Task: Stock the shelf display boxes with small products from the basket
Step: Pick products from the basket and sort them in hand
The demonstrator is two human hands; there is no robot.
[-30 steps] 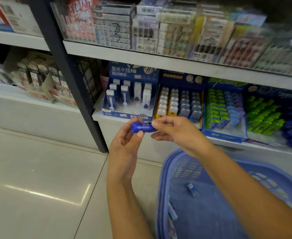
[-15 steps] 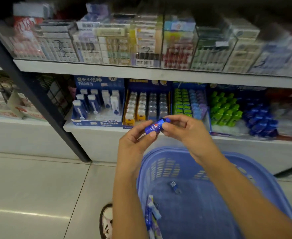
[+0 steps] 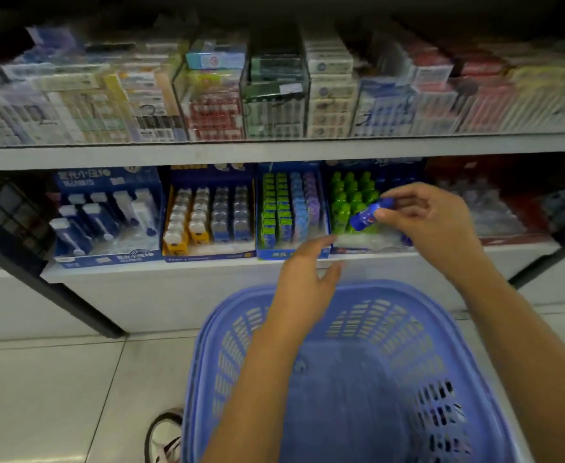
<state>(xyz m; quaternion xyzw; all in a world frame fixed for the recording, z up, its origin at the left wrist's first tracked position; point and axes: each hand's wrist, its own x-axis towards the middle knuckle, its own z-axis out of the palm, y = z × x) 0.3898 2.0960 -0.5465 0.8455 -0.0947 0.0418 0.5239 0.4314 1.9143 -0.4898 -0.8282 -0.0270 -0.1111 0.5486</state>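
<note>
Before lower shelf | right hand (image 3: pixel 431 225) grip pinching blue bottle (image 3: pixel 369 213) | left hand (image 3: pixel 304 279) spread, empty

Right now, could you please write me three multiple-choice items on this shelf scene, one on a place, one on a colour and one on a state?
1. Where is the blue bottle?
A. in the basket
B. in front of the box of green bottles
C. on the floor

2. What colour is the basket?
A. red
B. green
C. blue-purple

3. What is the left hand doing?
A. holding nothing
B. gripping the bottle
C. gripping the basket rim

Answers: 1 B, the right hand pinches it before the green bottles. 2 C, its mesh walls are blue-purple. 3 A, its fingers are spread and free above the basket.
</note>
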